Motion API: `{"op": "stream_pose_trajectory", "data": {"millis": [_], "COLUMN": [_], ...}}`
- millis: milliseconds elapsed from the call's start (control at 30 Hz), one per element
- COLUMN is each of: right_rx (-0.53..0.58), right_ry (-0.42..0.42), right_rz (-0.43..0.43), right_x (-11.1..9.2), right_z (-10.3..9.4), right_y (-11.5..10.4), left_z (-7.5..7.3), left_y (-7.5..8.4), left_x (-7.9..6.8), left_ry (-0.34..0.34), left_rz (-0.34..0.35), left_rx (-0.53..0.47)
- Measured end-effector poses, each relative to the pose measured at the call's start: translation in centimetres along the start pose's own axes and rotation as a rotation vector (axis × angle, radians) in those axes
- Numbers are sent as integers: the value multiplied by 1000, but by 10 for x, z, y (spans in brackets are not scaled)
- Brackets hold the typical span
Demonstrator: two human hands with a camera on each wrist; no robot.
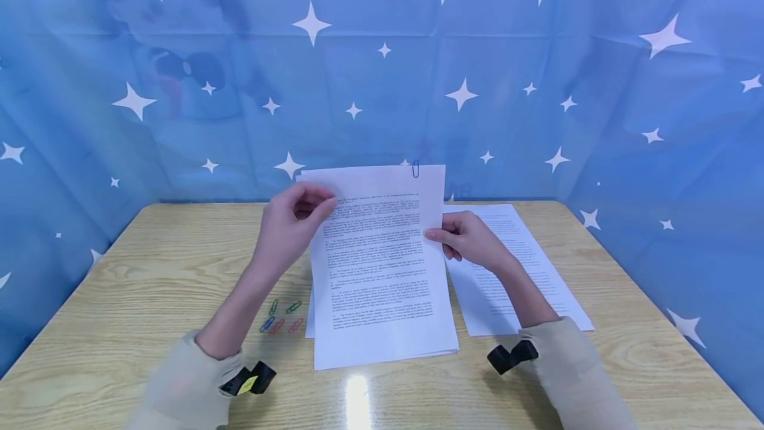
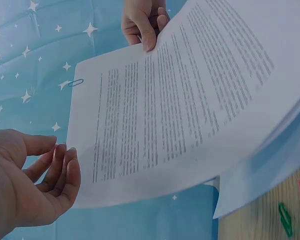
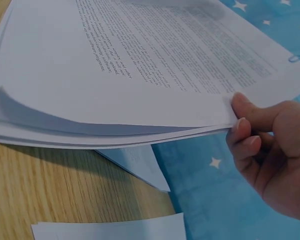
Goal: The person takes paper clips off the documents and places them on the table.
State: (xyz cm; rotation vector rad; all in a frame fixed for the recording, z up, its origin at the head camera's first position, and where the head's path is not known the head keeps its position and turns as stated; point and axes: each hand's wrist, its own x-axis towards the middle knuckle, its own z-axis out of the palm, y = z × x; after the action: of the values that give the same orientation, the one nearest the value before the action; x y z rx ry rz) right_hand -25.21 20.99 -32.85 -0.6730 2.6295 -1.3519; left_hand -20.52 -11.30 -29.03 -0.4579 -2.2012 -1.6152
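A stack of printed sheets [image 1: 382, 344] is held up above the table, with a blue paper clip [image 1: 416, 169] on its top edge near the right corner. My right hand [image 1: 471, 239] pinches the stack's right edge, thumb on the front page and fingers behind. In the right wrist view, the lower sheets [image 3: 65, 132] fan slightly apart. My left hand [image 1: 296, 217] is at the upper left corner, its fingers loosely bent and thumb near the index fingertip. Nothing shows between those fingertips. Whether they touch the paper I cannot tell.
Several coloured paper clips [image 1: 283, 317] lie on the wooden table [image 1: 149, 284], left of the stack. More printed pages [image 1: 519, 271] lie at the right, partly behind my right hand. Another sheet [image 1: 310, 324] shows behind the stack's left edge. A blue star-patterned curtain [image 1: 382, 85] hangs behind the table.
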Motion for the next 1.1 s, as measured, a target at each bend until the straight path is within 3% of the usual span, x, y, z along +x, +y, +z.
{"op": "stream_pose_trajectory", "data": {"millis": [333, 867, 1100], "right_rx": [-2, -10, -7], "right_ry": [-1, -4, -6], "right_rz": [-6, 14, -2], "right_x": [1, 1, 1], "right_z": [1, 1, 1], "right_y": [1, 2, 0], "left_z": [23, 51, 64], "left_y": [11, 21, 25], "left_x": [8, 20, 26], "left_ry": [17, 47, 69], "left_rz": [58, 64, 99], "left_rx": [-40, -106, -145]}}
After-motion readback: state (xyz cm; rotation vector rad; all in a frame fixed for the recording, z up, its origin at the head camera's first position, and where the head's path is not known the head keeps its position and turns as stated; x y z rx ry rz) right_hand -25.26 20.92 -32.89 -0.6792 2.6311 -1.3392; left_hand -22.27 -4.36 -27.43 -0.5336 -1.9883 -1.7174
